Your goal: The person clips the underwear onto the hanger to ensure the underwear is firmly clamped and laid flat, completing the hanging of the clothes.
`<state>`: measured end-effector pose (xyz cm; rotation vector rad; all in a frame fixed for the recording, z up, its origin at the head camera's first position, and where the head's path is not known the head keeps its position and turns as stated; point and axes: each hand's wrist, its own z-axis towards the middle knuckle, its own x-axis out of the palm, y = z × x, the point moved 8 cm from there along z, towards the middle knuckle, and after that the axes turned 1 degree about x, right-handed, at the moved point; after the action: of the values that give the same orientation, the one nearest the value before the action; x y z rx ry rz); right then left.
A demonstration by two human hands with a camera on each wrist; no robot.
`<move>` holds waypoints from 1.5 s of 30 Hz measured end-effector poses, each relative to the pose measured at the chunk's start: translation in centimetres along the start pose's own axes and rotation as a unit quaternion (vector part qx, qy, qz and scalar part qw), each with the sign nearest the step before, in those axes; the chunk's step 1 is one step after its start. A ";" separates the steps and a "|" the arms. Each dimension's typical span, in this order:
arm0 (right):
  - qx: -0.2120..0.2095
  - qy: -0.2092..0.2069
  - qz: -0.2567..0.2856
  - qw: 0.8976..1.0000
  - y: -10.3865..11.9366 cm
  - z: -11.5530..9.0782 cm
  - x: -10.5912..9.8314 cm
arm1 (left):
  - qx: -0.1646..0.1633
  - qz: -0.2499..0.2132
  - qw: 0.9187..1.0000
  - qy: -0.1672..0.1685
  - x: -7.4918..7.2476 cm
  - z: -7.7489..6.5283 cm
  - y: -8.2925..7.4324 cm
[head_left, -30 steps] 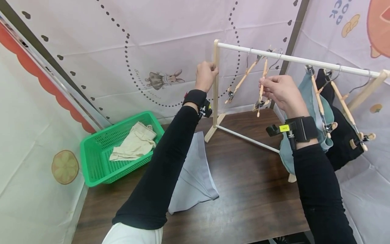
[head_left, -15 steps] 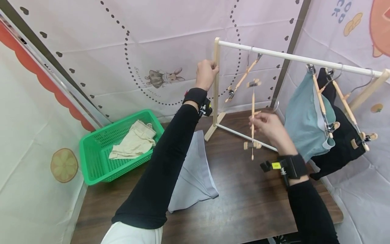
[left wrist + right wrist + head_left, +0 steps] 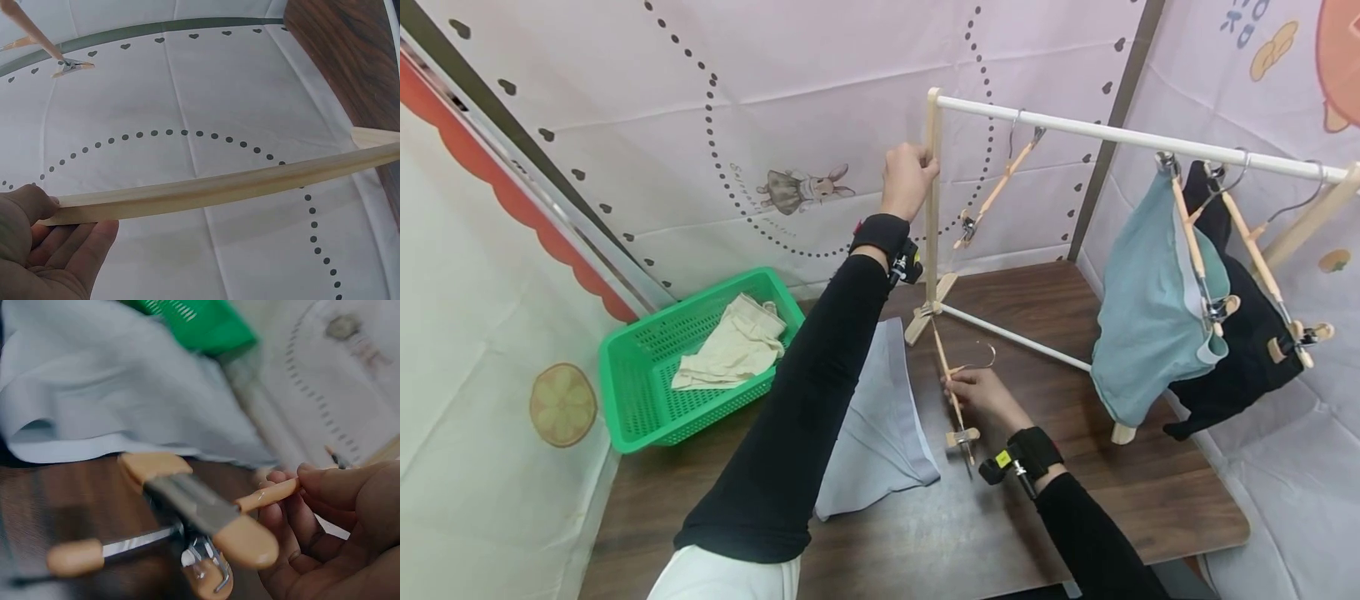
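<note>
My left hand [image 3: 907, 185] grips the upright wooden post [image 3: 933, 242] of the clothes rack near its top; in the left wrist view the thumb and fingers [image 3: 94, 247] wrap the post's edge. My right hand [image 3: 988, 398] pinches a wooden clip hanger [image 3: 946, 364] by its bar, low over the table. One of its clips [image 3: 194, 512] looms large in the right wrist view. Just left of the hanger, grey-blue shorts or similar cloth [image 3: 887, 433] lie spread on the table, partly hidden under my left sleeve.
A green basket [image 3: 625, 392] with a cream cloth [image 3: 733, 346] stands at the left. From the white rail [image 3: 1097, 131] hang one bare clip hanger [image 3: 1000, 187], a teal garment [image 3: 1142, 308] and a black garment [image 3: 1240, 333]. Printed curtains line the back and sides.
My right hand has lifted the clip hanger off the rail and brought it down and left, beside the grey-blue cloth. My left hand stays on the post.
</note>
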<state>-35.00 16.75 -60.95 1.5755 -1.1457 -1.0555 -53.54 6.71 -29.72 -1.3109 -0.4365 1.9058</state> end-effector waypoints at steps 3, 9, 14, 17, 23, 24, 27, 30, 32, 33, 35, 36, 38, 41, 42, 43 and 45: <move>0.040 0.003 0.031 0.999 -2.2 1.0 1.0 | -0.001 0.000 1.000 0.000 -0.2 0.0 0.0; 0.059 0.006 0.040 0.997 -3.5 2.2 1.9 | 0.000 -0.003 1.000 -0.002 -0.6 0.0 0.3; 0.053 0.018 0.021 0.998 -3.3 3.1 2.8 | 0.000 0.000 1.000 0.001 -0.6 -0.2 0.8; 0.052 0.017 0.011 0.998 -3.3 3.5 3.3 | -0.009 0.000 1.000 0.002 -0.6 -0.2 1.3; 0.049 -0.028 -0.042 0.998 -2.8 3.4 3.3 | -0.002 0.024 1.000 0.011 -0.8 0.1 1.3; 0.045 -0.036 -0.064 0.996 -2.6 3.2 3.3 | 0.003 0.029 0.999 0.017 -0.8 0.1 1.3; 0.012 -0.051 -0.167 0.985 -1.7 2.5 3.3 | 0.015 0.035 0.998 0.042 -1.2 -0.2 1.5; -0.015 -0.056 -0.246 0.967 -1.4 1.4 3.3 | 0.007 0.010 0.998 0.064 -1.9 -1.6 2.2; -0.033 -0.058 -0.282 0.957 -1.5 0.3 3.2 | 0.002 -0.010 0.997 0.072 -2.5 -3.5 2.7; -0.032 -0.057 -0.288 0.955 -1.8 -0.3 3.1 | 0.006 -0.023 0.997 0.073 -2.8 -4.6 2.8; -0.033 -0.059 -0.302 0.951 -2.2 -1.6 2.8 | 0.023 -0.039 0.996 0.075 -3.2 -7.5 3.0; -0.029 -0.061 -0.305 0.950 -2.5 -2.2 2.6 | 0.036 -0.043 0.995 0.077 -3.3 -9.2 3.1; -0.017 -0.068 -0.306 0.949 -3.0 -3.3 2.1 | 0.055 -0.060 0.993 0.089 -3.2 -13.0 3.5; -0.004 -0.073 -0.305 0.949 -3.5 -4.7 1.7 | 0.042 -0.084 0.986 0.140 -2.2 -19.7 5.3; -0.004 -0.073 -0.304 0.950 -3.7 -5.0 1.7 | 0.021 -0.098 0.983 0.156 -1.7 -22.2 6.1; -0.005 -0.073 -0.302 0.951 -3.7 -5.2 1.7 | -0.002 -0.118 0.977 0.176 -1.0 -24.7 6.9; -0.010 -0.075 -0.300 0.951 -3.8 -5.6 1.9 | -0.048 -0.158 0.963 0.215 0.6 -29.7 8.7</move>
<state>-28.50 16.56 -63.48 1.9079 -0.7515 -1.5951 -30.32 -2.59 -48.01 -1.5637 -0.4827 1.3068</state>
